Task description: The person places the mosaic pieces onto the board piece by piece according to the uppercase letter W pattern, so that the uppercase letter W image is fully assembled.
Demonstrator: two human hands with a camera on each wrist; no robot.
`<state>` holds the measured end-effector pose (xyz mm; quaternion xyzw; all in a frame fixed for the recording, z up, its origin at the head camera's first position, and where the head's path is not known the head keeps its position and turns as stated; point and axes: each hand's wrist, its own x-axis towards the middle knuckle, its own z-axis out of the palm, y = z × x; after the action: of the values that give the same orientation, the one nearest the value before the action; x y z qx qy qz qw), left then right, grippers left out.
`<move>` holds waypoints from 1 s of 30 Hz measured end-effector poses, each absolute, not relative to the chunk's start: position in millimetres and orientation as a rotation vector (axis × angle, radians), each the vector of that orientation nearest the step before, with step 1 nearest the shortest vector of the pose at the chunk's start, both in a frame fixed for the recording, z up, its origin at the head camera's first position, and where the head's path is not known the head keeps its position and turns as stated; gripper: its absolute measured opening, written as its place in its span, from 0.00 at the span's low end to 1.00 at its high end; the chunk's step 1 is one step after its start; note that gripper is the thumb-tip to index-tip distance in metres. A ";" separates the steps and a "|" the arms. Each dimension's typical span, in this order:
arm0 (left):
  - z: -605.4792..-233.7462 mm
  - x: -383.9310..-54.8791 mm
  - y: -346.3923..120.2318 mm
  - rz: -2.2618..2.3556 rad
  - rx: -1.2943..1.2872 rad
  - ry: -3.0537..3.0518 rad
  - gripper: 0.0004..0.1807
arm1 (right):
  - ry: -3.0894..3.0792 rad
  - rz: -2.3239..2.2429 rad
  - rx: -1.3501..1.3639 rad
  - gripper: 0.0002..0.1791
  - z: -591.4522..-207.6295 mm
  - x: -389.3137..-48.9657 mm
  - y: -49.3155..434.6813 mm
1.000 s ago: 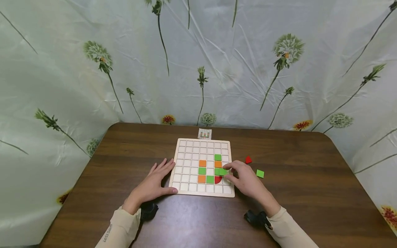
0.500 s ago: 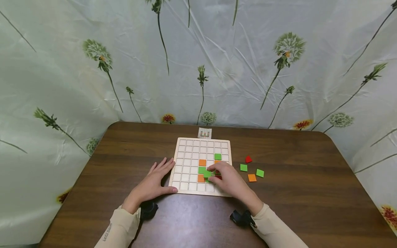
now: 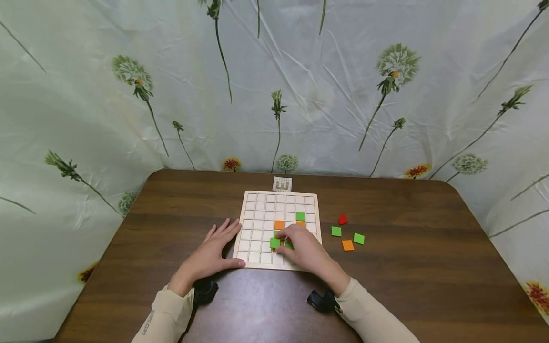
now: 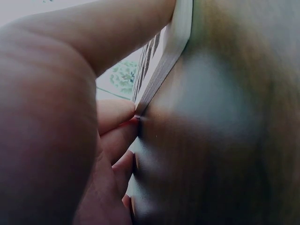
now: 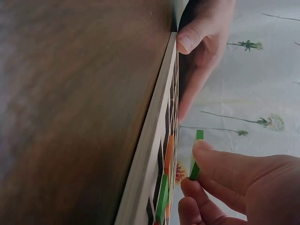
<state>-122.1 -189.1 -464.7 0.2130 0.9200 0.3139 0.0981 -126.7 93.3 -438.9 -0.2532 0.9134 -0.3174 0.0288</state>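
Note:
My right hand (image 3: 302, 245) pinches a green square tile (image 5: 197, 154) between thumb and fingers, held just over the pale wooden grid board (image 3: 255, 233). In the head view this tile overlaps an orange tile near the board's lower middle. Spread along the board's left edge, my left hand (image 3: 212, 252) rests with its thumb on the near left corner and its fingertips at the side. Set in the grid are an orange tile (image 3: 279, 224) and a green tile (image 3: 300, 216); my right hand hides others.
Right of the board lie a red piece (image 3: 343, 219), two loose green tiles, one nearer the board (image 3: 336, 231), and a loose orange tile (image 3: 348, 245). A small printed pattern card (image 3: 282, 184) touches the board's far edge. A flowered curtain (image 3: 321, 95) hangs behind the table.
My right hand has moved left across the board with the green tile. A green and an orange tile right of the board, hidden earlier, now show. My left hand has stayed put.

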 end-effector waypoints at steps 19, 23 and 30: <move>-466.0 -121.6 -188.7 0.926 0.618 2.729 0.57 | 2.800 -0.880 -0.864 0.12 -436.4 -132.5 75.9; -465.7 -121.7 -188.8 0.933 0.622 2.725 0.57 | 2.803 -0.847 -0.861 0.12 -434.4 -133.2 74.1; -466.2 -122.5 -188.9 0.935 0.627 2.723 0.57 | 2.823 -0.801 -0.873 0.11 -434.6 -134.3 71.3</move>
<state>-122.5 -188.9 -466.2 0.2117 0.9198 0.3158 0.0974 -134.3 71.3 -434.6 -0.2849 0.9214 -0.2614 0.0401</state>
